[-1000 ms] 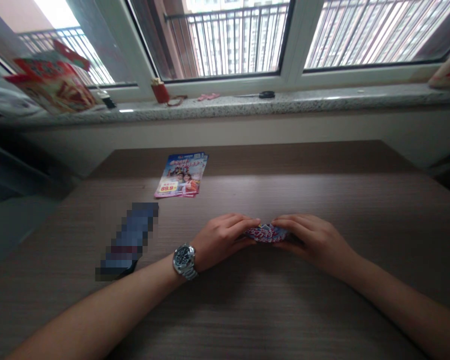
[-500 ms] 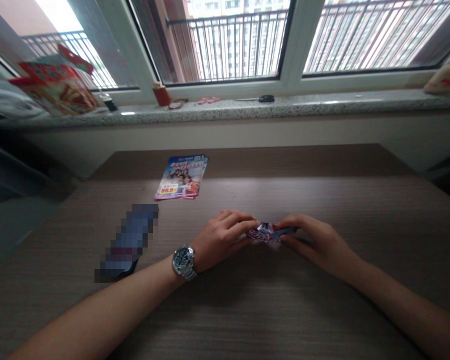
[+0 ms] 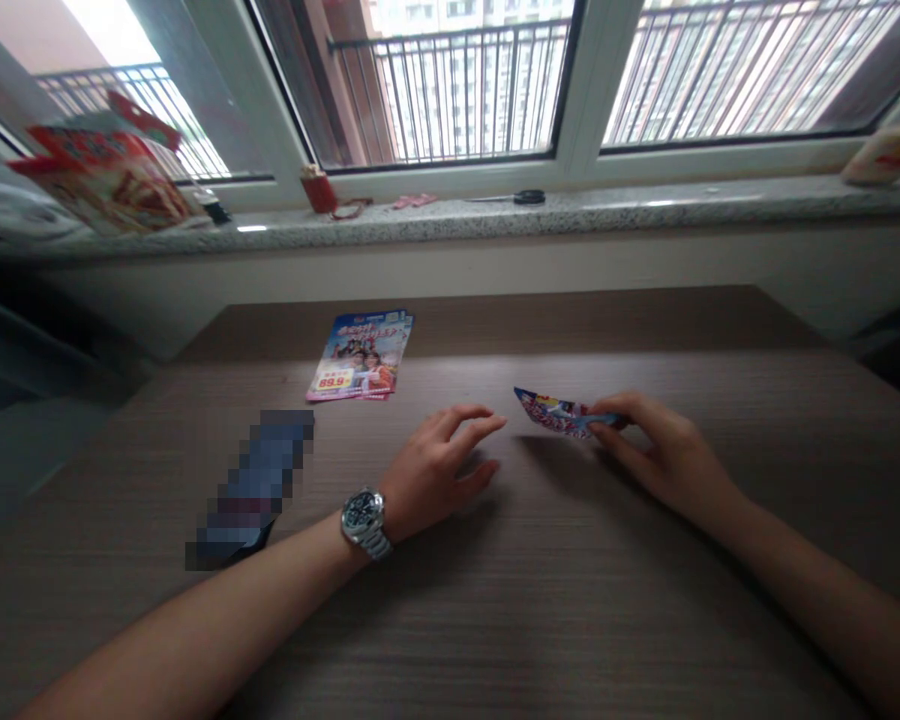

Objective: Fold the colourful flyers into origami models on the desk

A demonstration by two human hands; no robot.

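Observation:
Pinched by one end between thumb and fingers of my right hand [image 3: 652,445] is a folded paper flyer [image 3: 559,413], printed in blue, red and white. Its free end points left and tilts up, and its shadow falls on the wooden table [image 3: 495,620] beneath. My left hand [image 3: 442,470] is open just left of the flyer, fingers apart and touching nothing; a metal wristwatch [image 3: 364,516] is on that wrist. Beyond my left hand, a small stack of colourful flyers [image 3: 360,355] lies flat on the table.
A pixelated dark phone-like object [image 3: 255,485] lies left of my left forearm. On the stone windowsill [image 3: 435,225] are scissors [image 3: 529,197], a small red container [image 3: 318,190], pink scraps [image 3: 414,201], a red food bag [image 3: 112,175] and another package [image 3: 889,150] at right.
My left hand has let go of the folded flyer and opened. My right hand has moved slightly right and away from me with the flyer, which now shows more of its length.

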